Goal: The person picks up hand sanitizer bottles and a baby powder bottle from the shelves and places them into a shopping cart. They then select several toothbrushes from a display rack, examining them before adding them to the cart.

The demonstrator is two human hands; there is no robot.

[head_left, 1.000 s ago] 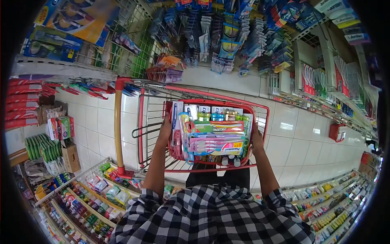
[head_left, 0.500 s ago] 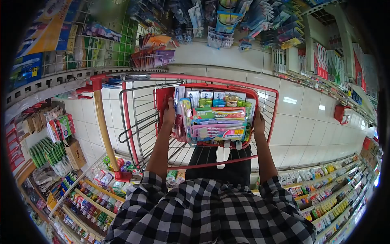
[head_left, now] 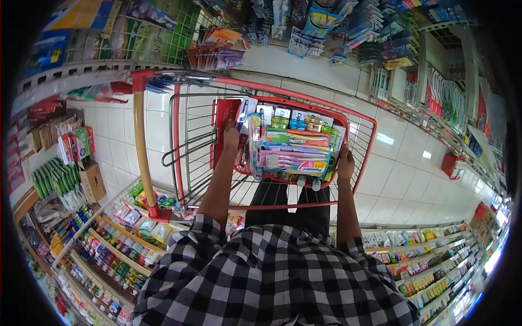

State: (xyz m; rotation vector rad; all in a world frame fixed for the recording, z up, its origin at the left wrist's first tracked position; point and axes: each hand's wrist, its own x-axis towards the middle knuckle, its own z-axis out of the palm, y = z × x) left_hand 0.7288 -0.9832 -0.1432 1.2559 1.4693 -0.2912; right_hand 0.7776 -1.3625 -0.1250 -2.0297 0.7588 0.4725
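A red basket [head_left: 343,120] sits within the wire frame of a shopping cart [head_left: 372,138], packed with toothbrush packs [head_left: 296,138] in several colours. My left hand [head_left: 231,137] is closed at the basket's left side, beside an upright white and blue pack [head_left: 247,115]; its fingertips are partly hidden. On the opposite side, my right hand [head_left: 345,164] grips the basket's right edge, its fingers partly out of sight. Two small pale caps [head_left: 309,183] poke out at the basket's near edge. A red panel [head_left: 224,122] of the cart stands just left of my left hand.
The cart's yellow handle [head_left: 140,146] is on the left. Hanging toothbrush packs [head_left: 321,24] line the far rack. Bottle shelves [head_left: 117,255] and packet shelves [head_left: 429,261] stand at the near left and right. A red box [head_left: 452,166] rests on the tiled floor [head_left: 402,146].
The view has shifted and turned slightly, so the cart and basket appear tilted. Both hands stay at the basket's sides. The white and blue pack by my left hand leans more.
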